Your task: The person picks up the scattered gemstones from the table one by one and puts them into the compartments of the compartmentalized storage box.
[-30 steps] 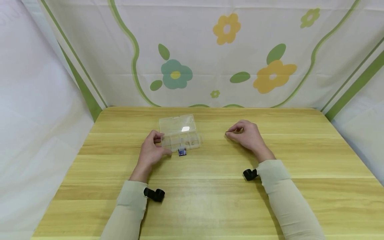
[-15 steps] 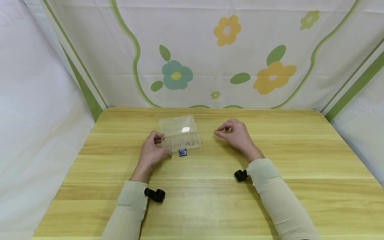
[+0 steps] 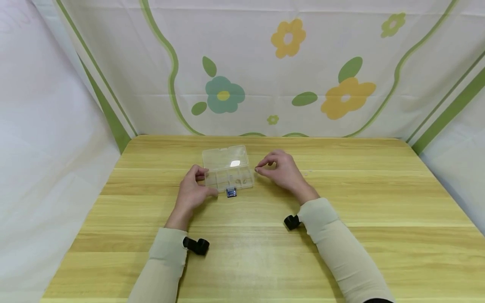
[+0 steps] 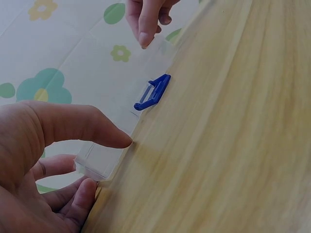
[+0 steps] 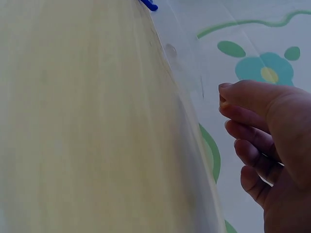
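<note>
One left hand gripping a clear box, right hand pinching a tiny, indistinct item

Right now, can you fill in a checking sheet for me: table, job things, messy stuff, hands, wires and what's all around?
Surface: wood-grain table.
Job things: clear divided box, its lid open; small bits inside, too small to identify; blue piece at its front edge.
Clutter: nothing clearly seen.
Hands: left hand holds the box's left end; right hand beside its right end, fingers pinching what looks like a tiny item.
Cables: nothing seen.
Surroundings: white flowered cloth behind.
</note>
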A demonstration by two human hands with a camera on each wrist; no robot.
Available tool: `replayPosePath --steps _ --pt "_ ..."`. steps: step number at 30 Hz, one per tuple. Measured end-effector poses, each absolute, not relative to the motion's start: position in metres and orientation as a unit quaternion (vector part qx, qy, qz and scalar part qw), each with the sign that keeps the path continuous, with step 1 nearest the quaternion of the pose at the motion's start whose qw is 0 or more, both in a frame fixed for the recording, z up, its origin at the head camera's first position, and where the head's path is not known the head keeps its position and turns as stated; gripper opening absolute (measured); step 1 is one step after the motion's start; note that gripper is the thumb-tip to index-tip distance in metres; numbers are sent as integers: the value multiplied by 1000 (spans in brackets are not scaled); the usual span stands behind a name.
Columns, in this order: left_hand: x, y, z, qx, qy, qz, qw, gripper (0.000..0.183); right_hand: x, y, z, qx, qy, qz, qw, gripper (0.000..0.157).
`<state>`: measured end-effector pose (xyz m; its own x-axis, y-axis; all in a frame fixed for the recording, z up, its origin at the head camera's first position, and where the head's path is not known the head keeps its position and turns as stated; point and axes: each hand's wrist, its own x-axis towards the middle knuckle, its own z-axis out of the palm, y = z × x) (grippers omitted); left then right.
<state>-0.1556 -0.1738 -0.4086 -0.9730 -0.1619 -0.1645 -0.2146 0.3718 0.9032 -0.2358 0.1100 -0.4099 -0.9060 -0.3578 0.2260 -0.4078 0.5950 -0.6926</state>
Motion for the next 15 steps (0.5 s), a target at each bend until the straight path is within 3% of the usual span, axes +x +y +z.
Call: replayPosePath --steps 15 --pt "-156 -176 -409 -109 824 556 25 70 -232 80 -409 244 -882 403 24 6"
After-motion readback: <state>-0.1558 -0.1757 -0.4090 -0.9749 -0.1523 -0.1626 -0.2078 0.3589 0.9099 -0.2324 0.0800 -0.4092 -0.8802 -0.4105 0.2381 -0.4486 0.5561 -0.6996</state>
